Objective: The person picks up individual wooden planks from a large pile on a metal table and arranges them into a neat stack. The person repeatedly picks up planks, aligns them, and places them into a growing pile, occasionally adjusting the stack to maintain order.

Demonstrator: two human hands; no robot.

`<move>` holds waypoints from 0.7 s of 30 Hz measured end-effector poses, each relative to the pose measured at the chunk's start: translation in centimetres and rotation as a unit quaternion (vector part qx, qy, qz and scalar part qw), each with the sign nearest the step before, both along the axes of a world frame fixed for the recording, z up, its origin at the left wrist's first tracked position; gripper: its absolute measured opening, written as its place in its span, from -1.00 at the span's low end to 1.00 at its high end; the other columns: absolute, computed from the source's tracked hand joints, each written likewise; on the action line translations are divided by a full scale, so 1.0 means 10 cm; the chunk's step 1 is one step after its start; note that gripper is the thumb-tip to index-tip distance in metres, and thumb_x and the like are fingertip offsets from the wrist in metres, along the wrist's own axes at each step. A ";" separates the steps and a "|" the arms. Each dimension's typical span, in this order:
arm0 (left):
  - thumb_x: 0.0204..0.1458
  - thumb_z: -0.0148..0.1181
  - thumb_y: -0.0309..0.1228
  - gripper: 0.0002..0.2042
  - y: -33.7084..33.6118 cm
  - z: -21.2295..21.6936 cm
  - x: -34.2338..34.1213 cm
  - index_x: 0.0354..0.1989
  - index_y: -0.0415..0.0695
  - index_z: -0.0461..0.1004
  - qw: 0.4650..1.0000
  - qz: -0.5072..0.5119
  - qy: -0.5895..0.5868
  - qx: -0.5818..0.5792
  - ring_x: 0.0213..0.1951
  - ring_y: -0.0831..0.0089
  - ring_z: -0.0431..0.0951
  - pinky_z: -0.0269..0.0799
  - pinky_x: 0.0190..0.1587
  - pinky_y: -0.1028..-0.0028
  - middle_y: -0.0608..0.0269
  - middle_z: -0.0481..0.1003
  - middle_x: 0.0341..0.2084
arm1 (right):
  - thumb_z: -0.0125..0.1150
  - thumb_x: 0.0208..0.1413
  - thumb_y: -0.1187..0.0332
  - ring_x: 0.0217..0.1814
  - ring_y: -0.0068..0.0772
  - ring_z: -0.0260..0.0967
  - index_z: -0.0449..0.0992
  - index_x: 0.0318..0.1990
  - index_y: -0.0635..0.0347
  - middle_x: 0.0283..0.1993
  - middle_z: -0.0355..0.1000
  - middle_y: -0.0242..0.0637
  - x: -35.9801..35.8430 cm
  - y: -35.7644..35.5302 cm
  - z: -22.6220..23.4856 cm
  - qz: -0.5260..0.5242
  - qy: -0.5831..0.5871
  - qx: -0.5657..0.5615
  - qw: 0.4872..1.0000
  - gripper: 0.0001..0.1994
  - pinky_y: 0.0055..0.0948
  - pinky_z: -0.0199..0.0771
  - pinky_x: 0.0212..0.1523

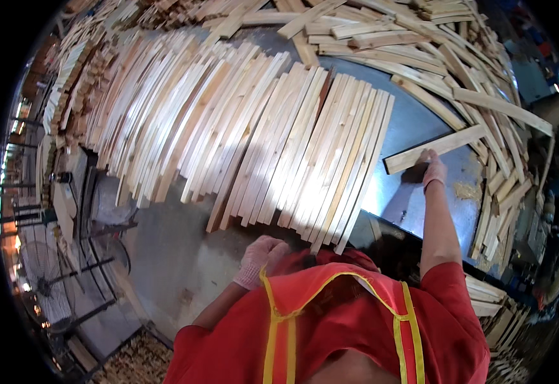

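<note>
My right hand (434,169), in a pale knitted glove, reaches forward and grips the near edge of a short wooden board (438,147). That board slants over a smooth metal tabletop (391,192), and a dark shadow falls below the fingers. Close to my body, my left hand (263,255), gloved too, is curled closed near the front ends of a row of wooden strips (279,147); nothing shows in it. The strips lie side by side, their near ends uneven. One reddish-brown strip (325,91) stands out among the pale ones.
Loose boards (414,45) lie heaped along the far and right sides of the table. Sawdust (468,190) sits near its right edge. More stacked wood (68,89) rises at the far left. A fan (43,265) stands left, and wood scraps (135,358) lie at the lower left.
</note>
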State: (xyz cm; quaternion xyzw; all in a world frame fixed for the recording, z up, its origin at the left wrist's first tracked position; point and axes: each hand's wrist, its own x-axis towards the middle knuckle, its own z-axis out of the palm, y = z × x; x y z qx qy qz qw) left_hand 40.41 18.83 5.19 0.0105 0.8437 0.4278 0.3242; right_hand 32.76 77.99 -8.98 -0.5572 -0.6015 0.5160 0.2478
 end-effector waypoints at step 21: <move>0.37 0.10 0.19 -0.29 0.47 -0.97 -0.18 0.43 -0.16 0.41 0.827 0.365 -0.239 0.355 0.27 0.34 0.47 0.35 0.37 0.31 0.18 0.51 0.27 | 0.44 0.19 0.08 0.38 0.05 0.42 0.09 0.60 0.22 0.38 0.40 0.13 0.55 -2.18 0.64 0.501 -0.037 -0.034 0.864 -0.08 -0.16 0.39 0.41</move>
